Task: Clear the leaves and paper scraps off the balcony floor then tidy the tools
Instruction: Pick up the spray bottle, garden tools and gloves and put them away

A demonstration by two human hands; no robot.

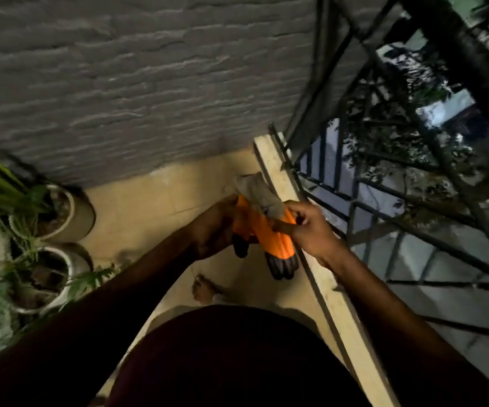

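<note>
— Head view, entry one?
— Orange gloves, black fingertips, grey cuff; held above the balcony floor, beside the kerb.
— Hands?
— My left hand grips them; my right hand pinches the same gloves.

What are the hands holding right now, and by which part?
Orange work gloves with grey cuffs. The left hand grips their orange middle from the side; the right hand pinches the orange part just below the cuffs.
</note>
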